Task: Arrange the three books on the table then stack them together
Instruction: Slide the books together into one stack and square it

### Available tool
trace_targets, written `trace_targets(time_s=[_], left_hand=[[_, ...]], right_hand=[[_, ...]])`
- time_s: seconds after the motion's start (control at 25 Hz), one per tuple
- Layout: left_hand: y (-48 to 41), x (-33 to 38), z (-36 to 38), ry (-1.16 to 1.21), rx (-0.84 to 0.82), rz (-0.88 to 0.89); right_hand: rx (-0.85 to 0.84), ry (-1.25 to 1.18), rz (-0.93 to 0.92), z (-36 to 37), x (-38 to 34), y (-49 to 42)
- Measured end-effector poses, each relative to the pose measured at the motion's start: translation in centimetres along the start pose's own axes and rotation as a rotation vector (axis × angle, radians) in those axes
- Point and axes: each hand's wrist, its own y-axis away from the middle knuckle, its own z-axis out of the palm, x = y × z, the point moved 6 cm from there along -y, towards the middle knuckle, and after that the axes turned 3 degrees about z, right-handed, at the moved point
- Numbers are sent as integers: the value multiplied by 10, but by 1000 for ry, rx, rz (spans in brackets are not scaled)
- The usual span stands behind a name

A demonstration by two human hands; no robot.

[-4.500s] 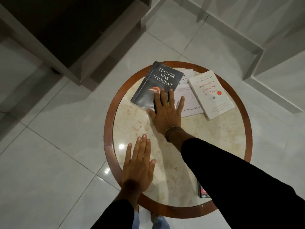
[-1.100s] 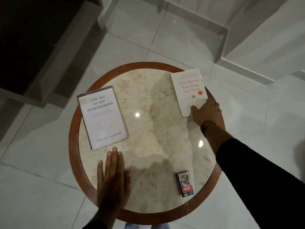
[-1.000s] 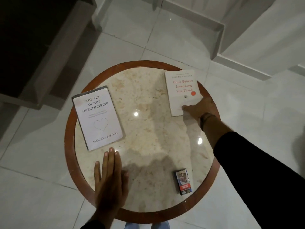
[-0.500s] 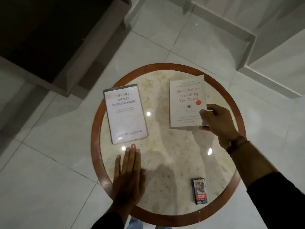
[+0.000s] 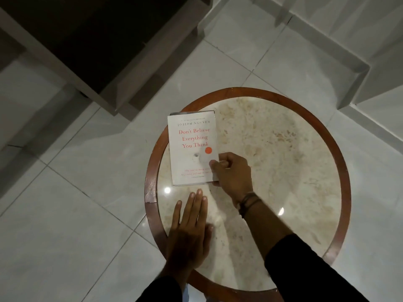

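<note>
Resting flat on the round table (image 5: 283, 171), our left hand (image 5: 189, 232) lies palm down at about seven o'clock on the marble top, fingers straight and close together, pointing toward twelve o'clock, holding nothing. Its fingertips stop just short of the near edge of the white book (image 5: 192, 147), apart from it. This book sits at about ten o'clock on the table, close to the brown wooden rim (image 5: 150, 182), its cover facing up with red title lettering, a grey author line above, and a small orange dot beside a tiny drawing. A thin dark-and-white edge of another book (image 5: 192, 113) shows along its far side, so it lies on top of something; how many books are underneath we cannot tell. Our right hand (image 5: 233, 173) reaches in from five o'clock, dark sleeve pushed back, a bracelet (image 5: 248, 202) at the wrist. Its fingers are curled, pinching the white book's near right corner, thumb on the cover.
</note>
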Motion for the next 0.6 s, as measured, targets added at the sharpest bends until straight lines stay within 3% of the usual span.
trace_targets(time_s=[0.12,0.28,0.36,0.44,0.52,0.6], left_hand=[[-3,2,-9,0,24,-2],[-8,4,-43,221,128,16],[-30,-17,-74,450,223,-218],[-65,-47,-101,539,289,-588],[-106,-69,-106,529,128,-841],[-138,-64,-98,564,-110,-914]], right_hand=[[204,278,35,-4,6,-2],[195,295,10,-7,4,-1],[184,255,-19,-5,-5,-7],[152,277,-5,0,-14,-17],[126,405,24,11,-20,-25],[143,504,21,25,-24,-24]])
